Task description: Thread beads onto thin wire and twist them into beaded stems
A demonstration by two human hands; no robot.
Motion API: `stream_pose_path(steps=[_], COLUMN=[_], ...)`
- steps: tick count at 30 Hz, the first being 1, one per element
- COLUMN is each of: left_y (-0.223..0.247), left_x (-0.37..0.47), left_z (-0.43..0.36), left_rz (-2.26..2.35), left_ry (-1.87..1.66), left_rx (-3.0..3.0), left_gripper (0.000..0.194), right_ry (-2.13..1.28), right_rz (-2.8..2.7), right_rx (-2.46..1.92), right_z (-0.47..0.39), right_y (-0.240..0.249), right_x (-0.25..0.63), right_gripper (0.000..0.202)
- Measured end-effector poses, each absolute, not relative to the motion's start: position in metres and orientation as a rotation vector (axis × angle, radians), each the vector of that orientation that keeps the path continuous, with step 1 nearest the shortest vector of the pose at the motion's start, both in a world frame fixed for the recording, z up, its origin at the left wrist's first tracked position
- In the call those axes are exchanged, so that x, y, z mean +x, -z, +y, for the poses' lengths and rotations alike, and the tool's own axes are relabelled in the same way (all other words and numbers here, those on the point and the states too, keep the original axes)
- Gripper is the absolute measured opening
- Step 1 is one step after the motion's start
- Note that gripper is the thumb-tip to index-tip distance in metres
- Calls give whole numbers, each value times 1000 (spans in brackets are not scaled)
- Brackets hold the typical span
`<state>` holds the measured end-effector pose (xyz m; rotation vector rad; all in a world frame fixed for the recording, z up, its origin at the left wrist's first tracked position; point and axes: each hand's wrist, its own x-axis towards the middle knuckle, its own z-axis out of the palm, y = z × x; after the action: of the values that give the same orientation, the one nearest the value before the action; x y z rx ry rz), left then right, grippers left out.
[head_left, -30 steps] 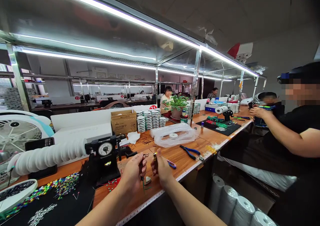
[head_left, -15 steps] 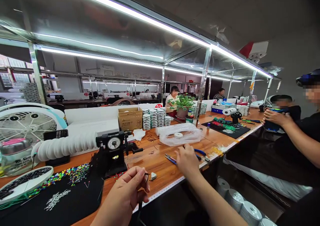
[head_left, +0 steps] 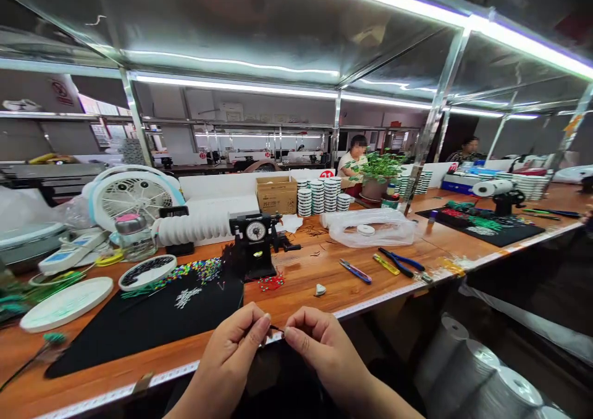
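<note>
My left hand point(head_left: 238, 351) and my right hand point(head_left: 322, 348) meet low in the middle of the view, just off the table's front edge. Between their fingertips runs a short, thin dark cord point(head_left: 277, 328), pinched at each end by thumb and forefinger. A small white piece point(head_left: 320, 290) lies on the wood beyond my right hand. Farther right are a blue-handled cutter point(head_left: 355, 270), a yellow tool point(head_left: 386, 264) and blue-handled pliers point(head_left: 402, 262). A black counter device point(head_left: 254, 240) with a crank stands behind, joined to a row of white discs point(head_left: 194, 228).
A black mat point(head_left: 152, 320) with coloured beads spreads at left, near round trays point(head_left: 67, 304) and a fan point(head_left: 134, 199). A plastic bag point(head_left: 370, 227), a carton point(head_left: 277, 196) and stacked spools point(head_left: 317, 196) stand behind. Large spools point(head_left: 479, 363) sit below the table at right. A person point(head_left: 354, 162) is across the table.
The view has swung left and down. My right hand has come back from beside the tools to my left hand, and its fingertips now pinch the cord.
</note>
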<state>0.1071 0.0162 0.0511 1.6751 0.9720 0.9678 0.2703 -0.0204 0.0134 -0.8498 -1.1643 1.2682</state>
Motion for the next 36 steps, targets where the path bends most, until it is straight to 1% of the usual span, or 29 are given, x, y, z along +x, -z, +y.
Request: stream_pose_path(steps=[6, 10, 13, 15, 18, 19, 20, 22, 23, 28, 32, 35, 36], left_y=[-29, -11, -8, -16, -37, -43, -47, -49, -47, -28, -34, -48, -51], left_x=[90, 78, 53, 21, -40, -59, -75, -94, -97, -82, -83, -85, -81], left_z=[14, 5, 0, 6, 34, 49, 65, 97, 111, 152, 154, 128, 113], left_rz=[1013, 1090, 1137, 1281, 1753, 1945, 2009, 2003, 2001, 2080, 2057, 1957, 1892], left_ry=[-1062, -1083, -1098, -1260, -1550, -1528, -1467, -1274, -1189, -986, -1006, -1124, -1157], left_rx=[1737, 1800, 1864, 1926, 1974, 1985, 1995, 2059, 2083, 2059, 1963, 1861, 1828], left_gripper=[29, 27, 28, 25, 16, 17, 16, 9, 8, 18, 20, 13, 15], right_ry=[-1110, -1016, -969, -967, -975, -973, -964, -930, -906, -737, -737, -822, -858], right_rz=[-1418, -1544, -1649, -1721, -1800, -1818, -1830, -1848, -1856, -1957, -1941, -1822, -1776], right_rx=[-1056, -1165, -1228, -1256, -1281, -1286, -1288, -1278, -1270, -1229, -1272, -1258, -1238], right_z=[-18, -14, -13, -13, -14, -15, -15, -15, -15, -16, -19, -21, -21], right_y=[-14, -6, -6, -7, -9, -10, -10, -10, -10, -11, -16, -17, -17], right_x=[257, 247, 249, 255, 262, 263, 262, 259, 256, 244, 242, 243, 244], right_gripper=[20, 22, 26, 27, 27, 26, 26, 25, 24, 21, 19, 21, 21])
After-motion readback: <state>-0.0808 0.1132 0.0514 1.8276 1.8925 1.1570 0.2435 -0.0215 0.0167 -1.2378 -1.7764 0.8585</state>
